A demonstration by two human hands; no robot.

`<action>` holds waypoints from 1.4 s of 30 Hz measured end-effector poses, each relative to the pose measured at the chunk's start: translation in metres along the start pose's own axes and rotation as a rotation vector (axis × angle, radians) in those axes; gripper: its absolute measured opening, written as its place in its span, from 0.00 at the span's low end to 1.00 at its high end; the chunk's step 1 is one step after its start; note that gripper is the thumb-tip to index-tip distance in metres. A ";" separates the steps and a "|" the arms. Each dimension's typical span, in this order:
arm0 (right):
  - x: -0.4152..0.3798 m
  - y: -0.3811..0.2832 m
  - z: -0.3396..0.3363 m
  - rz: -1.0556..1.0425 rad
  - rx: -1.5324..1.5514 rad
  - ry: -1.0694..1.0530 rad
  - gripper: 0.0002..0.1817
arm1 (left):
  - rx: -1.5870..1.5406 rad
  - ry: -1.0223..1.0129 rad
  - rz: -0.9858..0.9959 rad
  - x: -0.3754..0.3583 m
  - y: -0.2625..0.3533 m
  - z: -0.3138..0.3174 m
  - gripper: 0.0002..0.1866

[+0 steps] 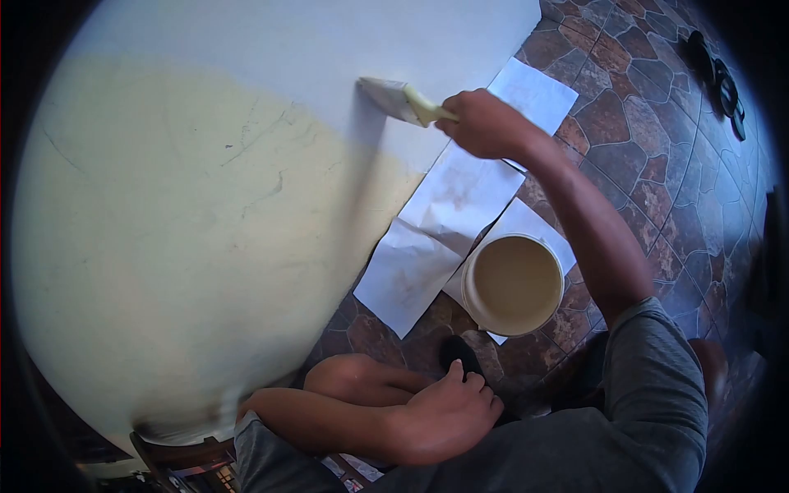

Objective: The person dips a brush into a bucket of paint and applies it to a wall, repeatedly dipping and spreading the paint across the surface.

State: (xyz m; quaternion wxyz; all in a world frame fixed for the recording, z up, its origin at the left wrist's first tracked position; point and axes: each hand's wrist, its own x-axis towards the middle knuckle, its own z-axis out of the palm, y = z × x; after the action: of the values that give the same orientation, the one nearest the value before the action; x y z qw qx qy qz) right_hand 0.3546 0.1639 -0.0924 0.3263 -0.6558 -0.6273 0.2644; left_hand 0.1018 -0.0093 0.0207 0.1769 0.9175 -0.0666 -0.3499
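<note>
My right hand [485, 123] is closed around the handle of a wide paintbrush [393, 97]. The brush's bristle end points left, right at the wall [205, 181], where a white painted area meets the older pale yellow surface with thin dark scratches. My left hand [456, 407] rests low in front of my body, over my leg, holding nothing, its fingers loosely spread. A round white bucket [516, 283] stands on the floor below my right forearm, its inside looking beige in shadow.
White paper sheets [460, 193] lie along the foot of the wall, some smudged, and partly under the bucket. The floor [608, 177] has a stone-patterned tile surface. Dark sandals [723, 90] lie at upper right. A dark wooden frame [177, 456] shows at lower left.
</note>
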 end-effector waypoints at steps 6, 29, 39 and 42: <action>0.029 0.009 -0.020 0.237 -0.112 0.340 0.15 | -0.013 0.002 0.007 0.002 0.002 -0.003 0.19; -0.006 -0.046 0.016 -0.042 -0.058 -0.054 0.14 | -0.177 -0.175 -0.009 0.013 -0.009 0.001 0.17; 0.020 -0.034 0.037 0.037 -0.027 0.284 0.14 | -0.160 -0.096 -0.039 0.006 -0.008 0.011 0.15; 0.000 -0.056 0.043 0.061 0.043 0.123 0.14 | -0.169 -0.094 -0.041 0.008 -0.011 0.017 0.14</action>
State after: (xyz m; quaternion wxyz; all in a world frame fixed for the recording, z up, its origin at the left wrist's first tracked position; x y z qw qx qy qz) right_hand 0.2855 0.1679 -0.0779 0.3702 -0.6825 -0.5797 0.2469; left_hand 0.0961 -0.0057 0.0001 0.2431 0.8831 -0.0262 -0.4005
